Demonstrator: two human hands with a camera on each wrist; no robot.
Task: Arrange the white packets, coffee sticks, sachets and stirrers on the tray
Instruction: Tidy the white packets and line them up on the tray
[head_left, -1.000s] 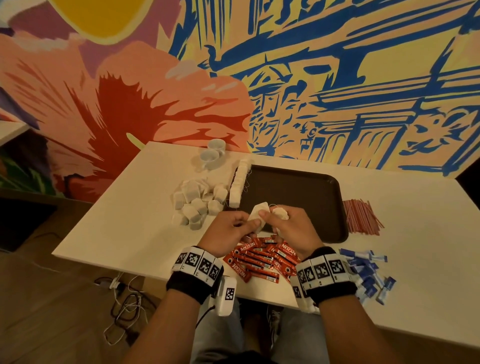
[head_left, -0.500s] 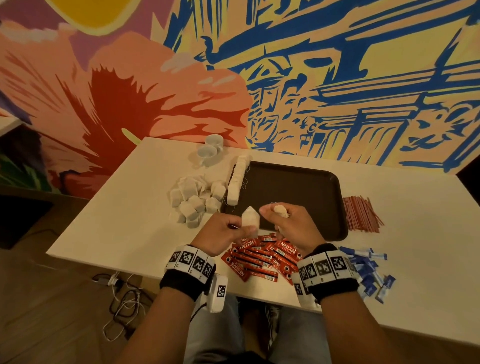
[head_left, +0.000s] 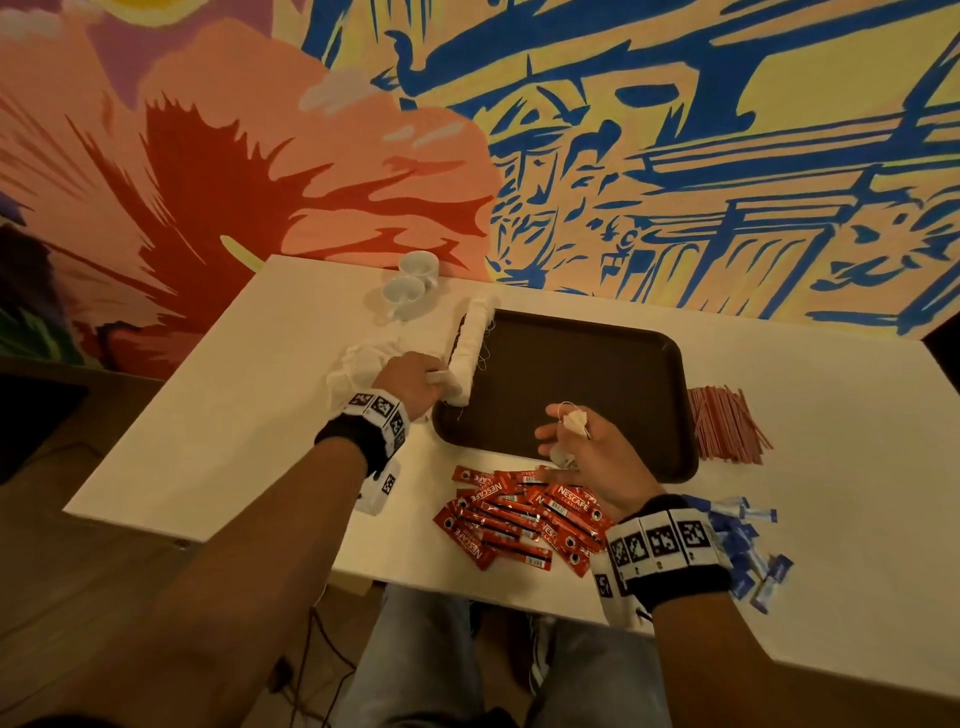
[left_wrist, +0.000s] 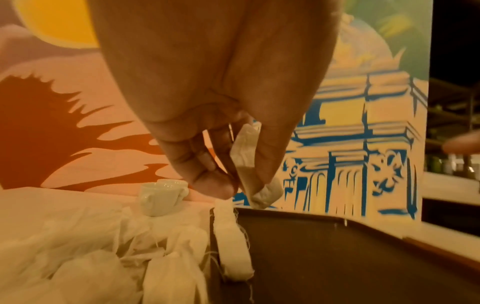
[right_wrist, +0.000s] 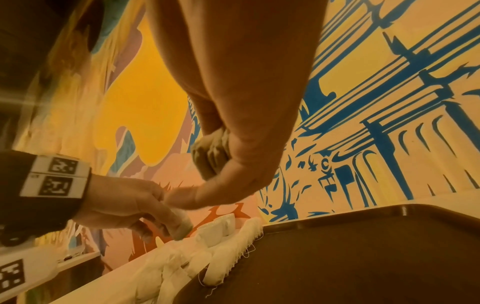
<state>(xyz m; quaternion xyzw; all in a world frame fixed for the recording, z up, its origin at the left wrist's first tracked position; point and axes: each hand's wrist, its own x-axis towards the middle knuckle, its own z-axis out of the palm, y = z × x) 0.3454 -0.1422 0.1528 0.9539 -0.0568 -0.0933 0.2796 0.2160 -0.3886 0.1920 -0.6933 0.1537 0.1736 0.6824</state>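
Observation:
A dark brown tray (head_left: 582, 374) lies on the white table, with a row of white packets (head_left: 469, 353) standing along its left edge. My left hand (head_left: 434, 376) pinches one white packet (left_wrist: 245, 156) just above the near end of that row (left_wrist: 231, 236). More white packets (head_left: 358, 364) are heaped left of the tray. My right hand (head_left: 563, 431) hovers over the tray's front edge and holds a few white packets (head_left: 571, 421) in curled fingers. Red coffee sticks (head_left: 519, 514), blue sachets (head_left: 743, 545) and red stirrers (head_left: 727, 426) lie on the table.
Two white cups (head_left: 410, 283) stand at the back of the table, behind the packet row. A painted wall rises right behind the table. The table's front edge (head_left: 467, 587) is close to my lap.
My hands have parted. The left hand carried one white packet from in front of the tray to the row at its left edge. The right hand stayed near the tray's front with its packets.

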